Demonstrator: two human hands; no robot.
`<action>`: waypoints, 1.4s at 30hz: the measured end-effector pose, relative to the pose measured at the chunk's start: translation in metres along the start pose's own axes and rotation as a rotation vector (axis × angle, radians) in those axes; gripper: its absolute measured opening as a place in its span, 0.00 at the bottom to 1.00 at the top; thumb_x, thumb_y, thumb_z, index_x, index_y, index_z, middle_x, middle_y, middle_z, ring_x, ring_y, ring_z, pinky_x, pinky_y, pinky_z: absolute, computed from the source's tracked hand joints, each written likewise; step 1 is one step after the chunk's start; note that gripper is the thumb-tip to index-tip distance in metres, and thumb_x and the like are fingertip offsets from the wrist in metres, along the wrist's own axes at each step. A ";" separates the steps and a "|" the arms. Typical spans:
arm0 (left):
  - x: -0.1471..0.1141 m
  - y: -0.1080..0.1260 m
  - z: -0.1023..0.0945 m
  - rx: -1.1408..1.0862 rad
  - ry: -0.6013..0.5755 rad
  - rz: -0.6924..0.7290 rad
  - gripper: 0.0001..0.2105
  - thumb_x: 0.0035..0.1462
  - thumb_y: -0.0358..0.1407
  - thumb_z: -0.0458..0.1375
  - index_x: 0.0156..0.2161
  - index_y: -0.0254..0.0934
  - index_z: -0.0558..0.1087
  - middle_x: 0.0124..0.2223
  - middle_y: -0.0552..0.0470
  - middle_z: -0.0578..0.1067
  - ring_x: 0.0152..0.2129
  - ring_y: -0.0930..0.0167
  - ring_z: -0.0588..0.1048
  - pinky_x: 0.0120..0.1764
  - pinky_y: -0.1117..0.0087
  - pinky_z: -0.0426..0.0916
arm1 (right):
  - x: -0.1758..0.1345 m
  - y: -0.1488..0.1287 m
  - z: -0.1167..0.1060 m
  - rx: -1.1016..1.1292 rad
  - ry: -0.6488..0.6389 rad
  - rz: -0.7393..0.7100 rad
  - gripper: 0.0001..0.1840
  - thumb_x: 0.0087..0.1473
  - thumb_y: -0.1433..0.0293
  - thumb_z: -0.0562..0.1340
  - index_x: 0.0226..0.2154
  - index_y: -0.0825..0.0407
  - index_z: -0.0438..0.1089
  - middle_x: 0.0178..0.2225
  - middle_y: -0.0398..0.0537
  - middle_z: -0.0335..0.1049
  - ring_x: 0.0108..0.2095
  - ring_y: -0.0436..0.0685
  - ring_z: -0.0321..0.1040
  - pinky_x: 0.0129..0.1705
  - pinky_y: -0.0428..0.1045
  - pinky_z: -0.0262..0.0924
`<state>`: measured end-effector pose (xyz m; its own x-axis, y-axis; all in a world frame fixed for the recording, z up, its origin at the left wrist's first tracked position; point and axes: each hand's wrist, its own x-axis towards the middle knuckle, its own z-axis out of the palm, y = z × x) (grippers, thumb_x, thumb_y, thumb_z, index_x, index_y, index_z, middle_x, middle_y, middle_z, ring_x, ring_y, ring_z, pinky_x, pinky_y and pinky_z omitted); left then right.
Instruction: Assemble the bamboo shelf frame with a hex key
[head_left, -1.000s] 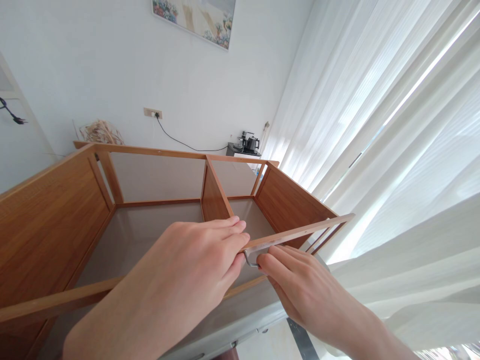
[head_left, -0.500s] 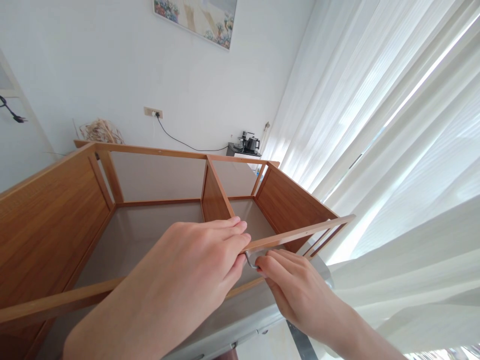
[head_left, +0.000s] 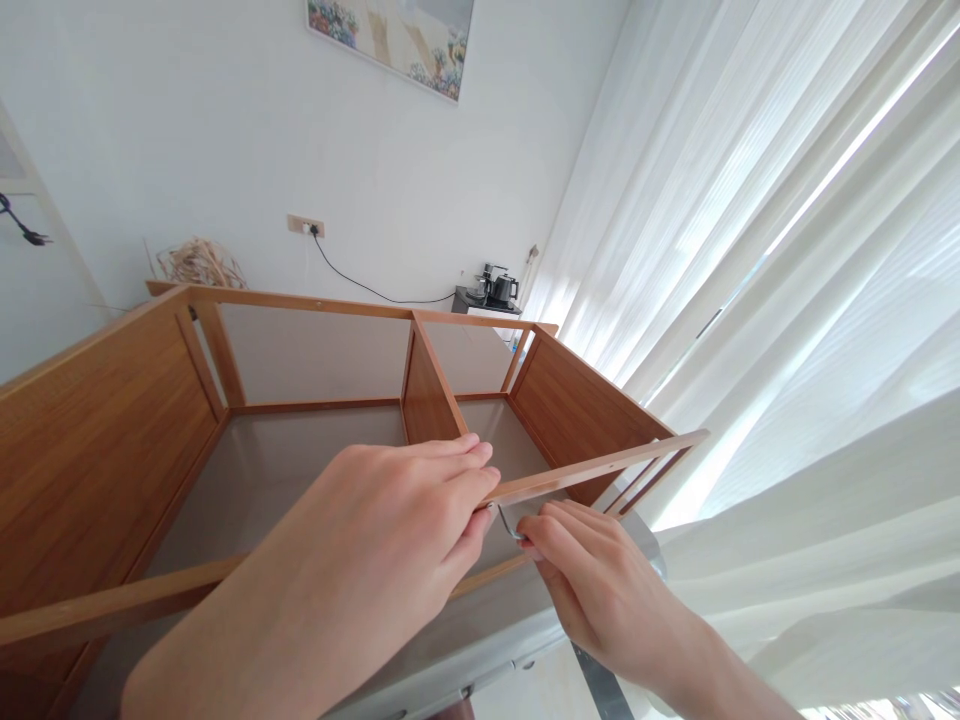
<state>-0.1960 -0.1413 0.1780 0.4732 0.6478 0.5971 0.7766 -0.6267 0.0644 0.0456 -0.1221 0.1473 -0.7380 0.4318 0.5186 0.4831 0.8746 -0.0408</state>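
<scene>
My left hand (head_left: 397, 530) is closed over the near top rail (head_left: 570, 478) of a wooden frame, where the middle divider panel (head_left: 435, 385) meets it. Its fingertips press on the joint, and the thumb is underneath. In my right hand (head_left: 600, 565), just to the right and lower, a bent metal hex key (head_left: 508, 524) is pinched between thumb and fingers. The key's free end points up beside a small metal fitting (head_left: 490, 505) on the rail's outer face, by my left thumb. The key's other end is hidden in my fingers.
Wooden side panels (head_left: 112, 430) rise at left and right of the frame. White curtains (head_left: 750, 300) hang close on the right. Behind the frame, a black kettle (head_left: 504, 290) stands on a small cabinet. A cord (head_left: 360, 285) runs from a wall socket (head_left: 305, 225).
My right hand has shifted slightly right with the hex key. The key's upper end has moved right, and the small fitting beside it now shows. My left hand stays on the rail.
</scene>
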 end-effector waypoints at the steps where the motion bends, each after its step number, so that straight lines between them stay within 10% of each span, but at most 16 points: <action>1: 0.000 0.000 -0.001 -0.003 -0.001 0.001 0.14 0.70 0.33 0.52 0.49 0.43 0.81 0.53 0.54 0.84 0.43 0.61 0.85 0.38 0.59 0.82 | -0.001 0.000 0.000 -0.008 0.000 -0.001 0.12 0.73 0.77 0.48 0.36 0.49 0.58 0.27 0.39 0.57 0.25 0.51 0.50 0.29 0.47 0.49; 42: 0.000 0.001 0.001 0.018 0.034 -0.003 0.14 0.69 0.33 0.52 0.47 0.40 0.81 0.53 0.52 0.84 0.43 0.61 0.85 0.36 0.60 0.82 | 0.024 -0.002 -0.043 -0.477 -0.141 -0.183 0.12 0.63 0.86 0.55 0.37 0.56 0.68 0.31 0.43 0.64 0.30 0.53 0.56 0.34 0.52 0.51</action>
<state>-0.1949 -0.1413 0.1777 0.4566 0.6347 0.6234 0.7854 -0.6167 0.0526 0.0475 -0.1231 0.1965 -0.8709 0.3355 0.3592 0.4765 0.7552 0.4500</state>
